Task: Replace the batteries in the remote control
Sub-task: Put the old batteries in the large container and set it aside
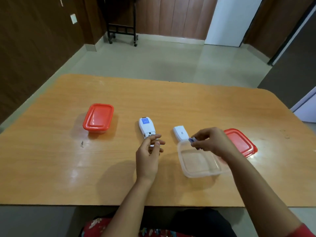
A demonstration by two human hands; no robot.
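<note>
Wooden table [171, 100] — remote [146, 127], cover [180, 133], lidded box [98, 118], open tub [198, 161], lid [242, 142].

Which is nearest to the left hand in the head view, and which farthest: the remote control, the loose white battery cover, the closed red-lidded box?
From the left hand:
1. Remote control: directly beyond the fingertips, which overlap its near end.
2. Battery cover: to the right, beside the clear container.
3. Closed red-lidded box: far to the left.

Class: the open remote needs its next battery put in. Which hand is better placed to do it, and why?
The right hand: it already pinches a battery above the clear box. The left hand holds nothing; its fingers rest at the near end of the remote, so it probably suits steadying.
</note>
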